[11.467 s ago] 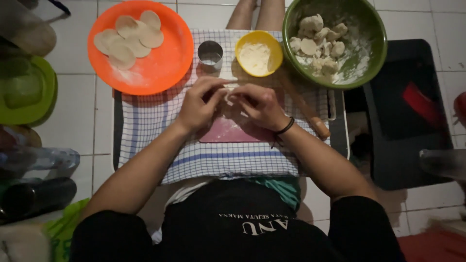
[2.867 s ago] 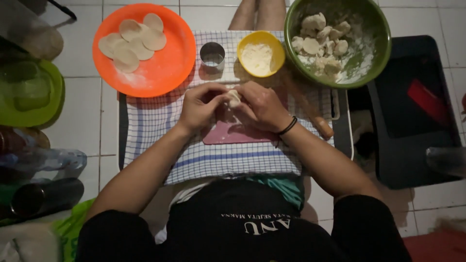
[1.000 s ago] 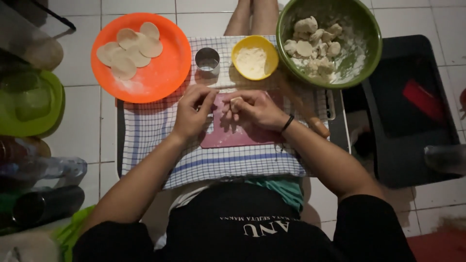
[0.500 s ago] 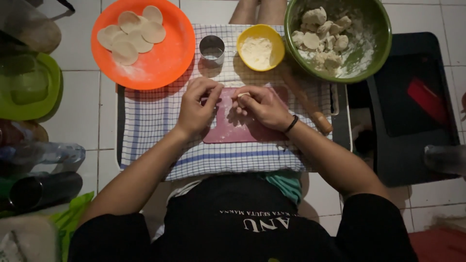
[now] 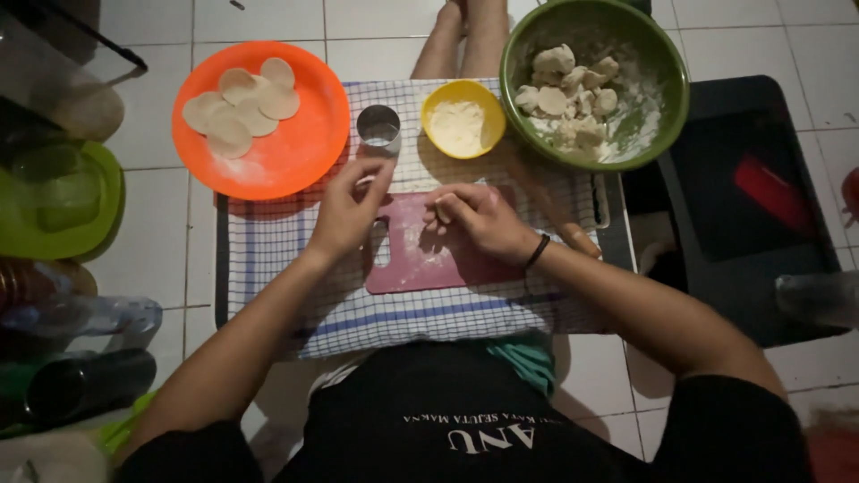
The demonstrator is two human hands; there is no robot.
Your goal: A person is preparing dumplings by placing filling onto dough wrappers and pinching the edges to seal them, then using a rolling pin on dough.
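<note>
Right hand (image 5: 479,219) pinches a dough piece (image 5: 443,209) over the pink board (image 5: 420,264); left hand (image 5: 349,210) half-curled, empty as far as visible. Five cut rounds (image 5: 240,107) plated beyond left hand; many lumps (image 5: 573,94) remain in green bowl (image 5: 667,80).

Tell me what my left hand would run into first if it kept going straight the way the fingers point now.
Probably the small metal cup. The left hand points up and slightly right across the checked cloth, fingertips just short of the cup. Height above the cloth is unclear, so it might pass over the rim.

The left hand (image 5: 344,210) has parted from the right hand (image 5: 474,219) — toward the metal cup (image 5: 378,127).
</note>
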